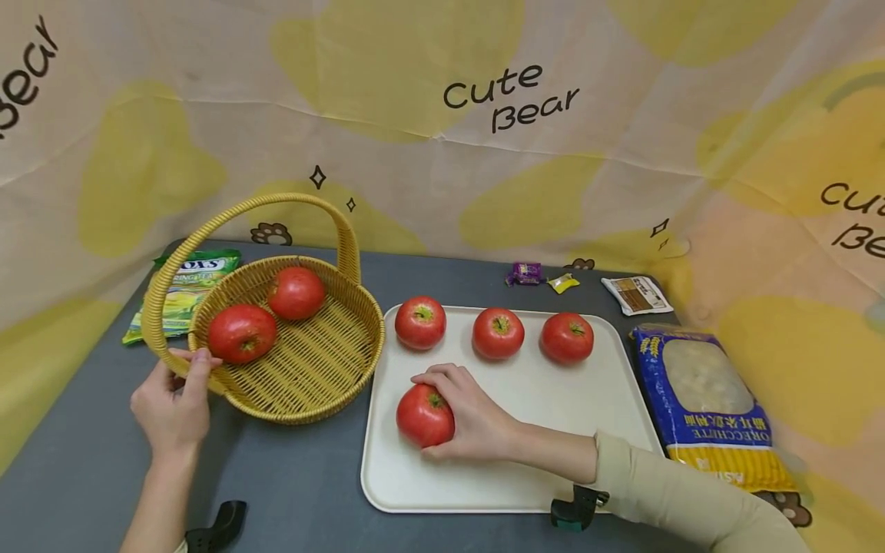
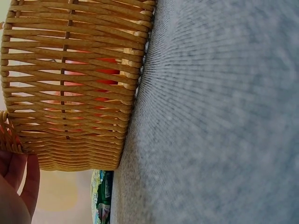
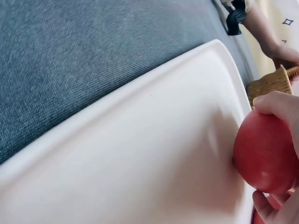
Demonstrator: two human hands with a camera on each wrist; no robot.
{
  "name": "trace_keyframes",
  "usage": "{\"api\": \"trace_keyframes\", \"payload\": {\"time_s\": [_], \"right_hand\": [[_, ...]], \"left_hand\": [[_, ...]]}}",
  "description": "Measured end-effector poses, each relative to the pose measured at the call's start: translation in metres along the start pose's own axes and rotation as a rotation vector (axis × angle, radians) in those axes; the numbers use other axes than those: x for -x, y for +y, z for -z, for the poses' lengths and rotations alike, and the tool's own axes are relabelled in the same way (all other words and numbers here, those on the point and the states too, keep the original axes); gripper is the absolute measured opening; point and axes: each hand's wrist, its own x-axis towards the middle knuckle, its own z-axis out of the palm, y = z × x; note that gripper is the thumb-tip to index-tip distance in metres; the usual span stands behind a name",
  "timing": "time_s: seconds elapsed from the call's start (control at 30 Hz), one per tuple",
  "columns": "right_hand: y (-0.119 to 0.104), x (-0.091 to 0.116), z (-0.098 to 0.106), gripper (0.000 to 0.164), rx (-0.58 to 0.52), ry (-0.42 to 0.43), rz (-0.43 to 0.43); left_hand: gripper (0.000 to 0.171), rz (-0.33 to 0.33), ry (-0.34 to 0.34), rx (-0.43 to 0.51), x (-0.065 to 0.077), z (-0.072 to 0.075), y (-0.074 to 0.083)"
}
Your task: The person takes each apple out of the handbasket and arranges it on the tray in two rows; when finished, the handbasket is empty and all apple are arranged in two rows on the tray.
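My left hand [image 1: 173,403] grips the yellow wicker basket [image 1: 321,361] at its near left, where the tall handle meets the rim. Two red apples [image 1: 242,333] lie inside the basket, toward its left and back. In the head view, my right hand [image 1: 480,421] holds another red apple [image 1: 420,416] over the left part of the white tray [image 1: 408,488], thumb on the near side and fingers over the top. The right wrist view shows this apple [image 3: 266,151] close over the tray's edge. Three more apples [image 1: 498,334] stand in a row along the tray's back.
Behind the basket lies a green candy bag [image 1: 207,269]. A blue and yellow pasta bag [image 1: 712,407] lies right of the tray. Beyond the tray are a purple wrapped candy [image 1: 525,273], a yellow one [image 1: 563,283] and a small white-and-brown packet [image 1: 636,296]. A printed cloth hangs behind the grey table.
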Motion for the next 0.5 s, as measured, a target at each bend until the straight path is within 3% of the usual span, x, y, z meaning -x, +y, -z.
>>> {"api": "trace_keyframes", "payload": {"time_s": [0.27,0.5], "right_hand": [[0.000,0.001,-0.006,0.090,0.045,-0.004,0.049],[-0.001,0.000,-0.013,0.089,0.043,-0.037,0.066]], "left_hand": [[0.018,-0.025,0.015,-0.004,-0.001,-0.001,-0.001],[0.018,-0.008,0.009,-0.010,0.000,-0.001,-0.001]]}}
